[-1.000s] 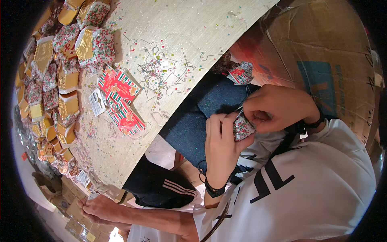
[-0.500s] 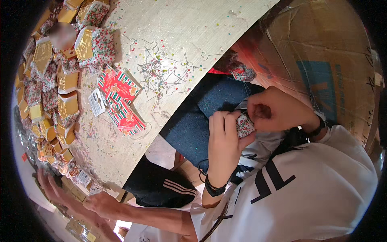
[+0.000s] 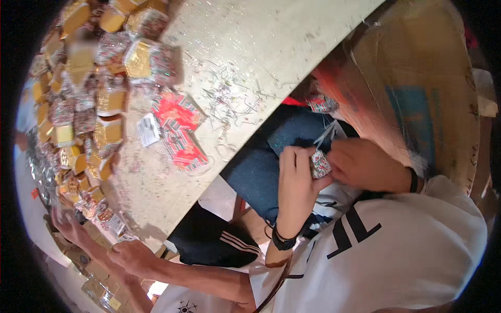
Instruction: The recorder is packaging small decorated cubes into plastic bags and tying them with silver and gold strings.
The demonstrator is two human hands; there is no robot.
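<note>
Above my dark-clad lap, my left hand (image 3: 297, 180) is closed on a small block-shaped ornament (image 3: 320, 164) covered in white, red and green sprinkles. My right hand (image 3: 365, 164) is curled at the ornament's right side, slightly smeared by motion. Its fingertips are hidden, so what they pinch does not show. Beyond the ornament, thin pale strands (image 3: 327, 133) stick up, perhaps thread or clear wrapping. Red printed cards (image 3: 177, 112) with striped edges lie on the pale table (image 3: 250, 36), beside a white card (image 3: 149, 130).
Thin metal hooks (image 3: 235, 96) and loose sprinkles are scattered over the table. Sprinkled, gold-backed ornaments (image 3: 141, 60) crowd its left side. A large cardboard carton (image 3: 417, 62) stands on the right. At lower left a co-worker's hand (image 3: 133, 258) and forearm rest near the table edge.
The view has shifted, so the table's things appear farther right. My right hand has lowered slightly beside the ornament, and the pale strands show more. My left hand keeps its hold.
</note>
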